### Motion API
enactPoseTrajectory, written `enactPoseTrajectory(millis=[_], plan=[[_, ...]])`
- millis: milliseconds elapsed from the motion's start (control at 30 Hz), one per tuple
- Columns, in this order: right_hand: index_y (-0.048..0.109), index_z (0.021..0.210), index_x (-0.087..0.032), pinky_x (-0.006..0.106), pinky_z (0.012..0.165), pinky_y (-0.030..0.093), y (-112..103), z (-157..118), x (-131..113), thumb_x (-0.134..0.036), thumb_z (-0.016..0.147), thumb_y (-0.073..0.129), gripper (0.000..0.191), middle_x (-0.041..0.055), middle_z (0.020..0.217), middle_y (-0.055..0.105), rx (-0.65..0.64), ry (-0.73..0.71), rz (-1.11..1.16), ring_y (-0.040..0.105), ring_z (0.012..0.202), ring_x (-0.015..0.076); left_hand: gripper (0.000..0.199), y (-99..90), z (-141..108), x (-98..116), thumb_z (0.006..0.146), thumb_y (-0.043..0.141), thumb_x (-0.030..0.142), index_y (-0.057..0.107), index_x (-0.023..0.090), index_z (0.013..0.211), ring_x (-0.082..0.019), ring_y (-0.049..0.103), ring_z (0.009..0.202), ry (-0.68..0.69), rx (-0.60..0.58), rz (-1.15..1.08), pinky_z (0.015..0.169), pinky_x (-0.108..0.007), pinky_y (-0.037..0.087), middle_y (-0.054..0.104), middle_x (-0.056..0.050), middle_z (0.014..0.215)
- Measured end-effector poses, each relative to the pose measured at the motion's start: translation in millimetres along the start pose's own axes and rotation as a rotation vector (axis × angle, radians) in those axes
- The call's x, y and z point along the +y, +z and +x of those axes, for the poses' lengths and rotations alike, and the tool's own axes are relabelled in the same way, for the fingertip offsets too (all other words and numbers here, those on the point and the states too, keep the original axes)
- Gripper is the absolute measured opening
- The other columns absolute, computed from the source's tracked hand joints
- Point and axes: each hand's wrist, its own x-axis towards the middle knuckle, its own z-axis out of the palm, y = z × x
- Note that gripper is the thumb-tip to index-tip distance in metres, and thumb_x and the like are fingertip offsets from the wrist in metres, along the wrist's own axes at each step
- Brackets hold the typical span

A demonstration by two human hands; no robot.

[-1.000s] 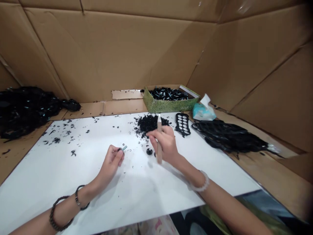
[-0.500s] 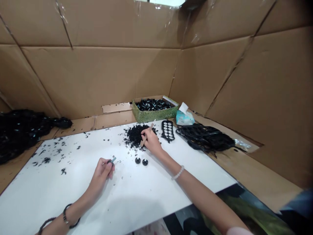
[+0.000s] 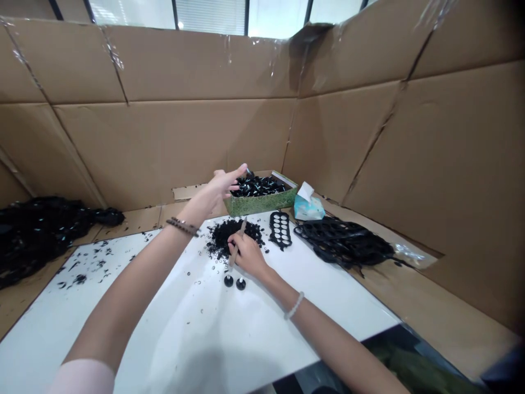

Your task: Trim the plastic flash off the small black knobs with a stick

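My left hand [image 3: 223, 185] reaches over the left end of a green patterned box [image 3: 262, 205], fingers spread. A small black part with a pale blue-green stem [image 3: 249, 172] is at its fingertips, apparently loose. My right hand [image 3: 247, 253] is closed around a slim tan tool [image 3: 233, 258], whose exact kind I cannot make out. That hand is beside a pile of tiny black rings and scraps [image 3: 223, 232]. Two round black parts with white stems, the left one [image 3: 228, 280] and the right one [image 3: 240, 283], stand upright on the white board [image 3: 172, 323] just below it.
Many black stemmed parts [image 3: 262, 186] fill the box. Right of the pile lie a black sheet with round holes [image 3: 280, 229], a tissue pack [image 3: 308, 205] and stacked black strips [image 3: 348, 241]. A black heap [image 3: 41, 235] lies at left. Cardboard walls [image 3: 184, 131] enclose the back and right.
My left hand has moved from the board's front up to the box and opened, letting go of the stemmed part. My right hand keeps the tool near the pile. The view has tilted up.
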Motion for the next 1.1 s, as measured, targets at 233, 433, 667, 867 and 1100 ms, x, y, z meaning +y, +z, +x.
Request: enactPoseTrajectory(millis=[233,433,667,867,1100], plan=[[0.055,0.090,-0.018,0.027,0.073,0.036,-2.0,0.4,-5.1,-0.019,0.083,0.043,0.014,0.0067,0.088,0.059,-0.046,-0.032,-0.003,0.053,0.081,0.0177,0.042,-57.4,-42.3,-80.6,0.075,0.054,0.053,0.051,0.018,0.098,-0.021,0.055,0.094,-0.004,0.038,0.173,0.075,-0.032,0.040,0.058,-0.010,0.108],[0.056,0.088,-0.016,0.026,0.071,0.033,-6.7,1.9,-8.6,-0.024,0.087,0.040,0.017,0.0071,0.086,0.061,-0.074,-0.008,-0.004,0.054,0.079,0.0171,0.027,-78.8,-113.1,-149.2,0.065,0.066,0.040,0.062,0.019,0.082,-0.023,0.055,0.083,-0.009,-0.022,0.321,0.075,-0.035,0.041,0.064,-0.007,0.089],[0.051,0.050,-0.018,0.022,0.049,0.022,-29.1,-2.1,-18.9,-0.050,0.082,0.048,0.046,0.0000,0.046,0.050,-0.364,-0.088,-0.010,0.043,0.045,0.0104,0.016,-70.0,-158.6,-164.3,0.078,0.052,0.034,0.062,0.021,0.079,-0.021,0.055,0.084,0.062,-0.054,0.443,0.072,-0.029,0.040,0.064,-0.003,0.085],[0.050,0.046,-0.017,0.024,0.049,0.017,-31.5,-9.4,-35.5,-0.035,0.074,0.060,0.035,-0.0020,0.043,0.042,-0.504,-0.136,0.015,0.035,0.044,0.0092,0.022,-75.1,-178.6,-169.4,0.083,0.047,0.036,0.058,0.019,0.075,-0.017,0.052,0.070,0.021,0.052,0.380,0.062,-0.026,0.037,0.061,-0.002,0.077],[0.039,0.044,-0.016,0.019,0.047,0.023,-21.8,-11.5,-50.0,-0.031,0.083,0.045,0.042,-0.0065,0.044,0.030,-0.526,-0.033,0.321,0.028,0.044,0.0056,0.020,-72.7,-192.0,-167.5,0.082,0.050,0.036,0.055,0.020,0.092,-0.016,0.051,0.073,-0.002,-0.008,0.264,0.068,-0.028,0.040,0.059,-0.004,0.086]])
